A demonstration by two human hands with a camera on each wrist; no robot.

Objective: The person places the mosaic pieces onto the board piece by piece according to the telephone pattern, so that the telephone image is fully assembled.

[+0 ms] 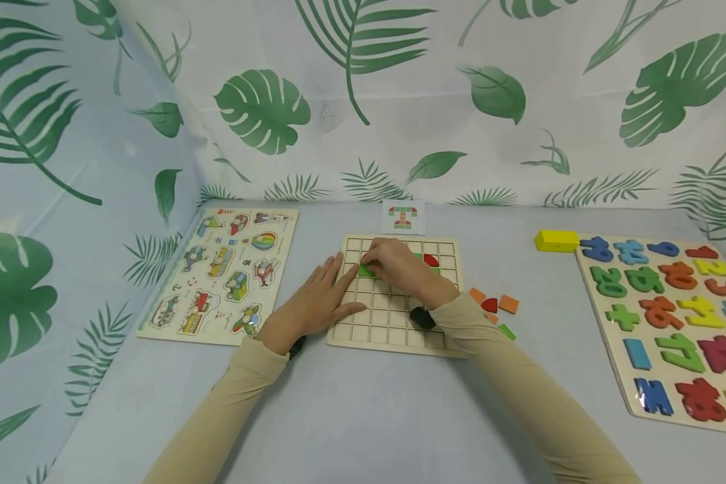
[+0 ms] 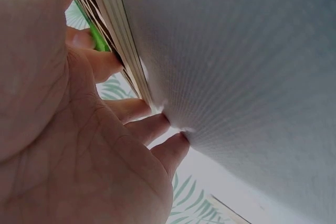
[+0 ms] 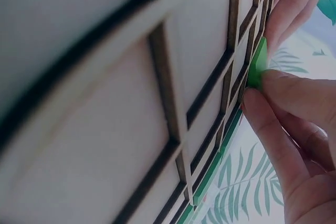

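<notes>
A wooden grid board (image 1: 369,329) lies on the table. Over its upper part, my right hand (image 1: 393,265) pinches a green tile (image 1: 366,271) near the left side of the grid. That same green tile (image 3: 256,65) stands tilted out of its cell in the right wrist view, against the thumb and finger. My left hand (image 1: 314,296) lies spread across the board's left edge, its index fingertip close to the green tile. In the left wrist view, fingertips of the left hand (image 2: 100,129) touch the board's side and the table. A red piece (image 1: 431,260) and green tiles sit in the grid, partly hidden by the right hand.
Loose orange tiles (image 1: 509,304), a red piece (image 1: 489,305) and a green tile (image 1: 507,331) lie right of the board. A pattern card (image 1: 402,217) is behind it. A picture puzzle (image 1: 218,275) lies left; a yellow block (image 1: 556,240) and number puzzle (image 1: 632,316) lie right.
</notes>
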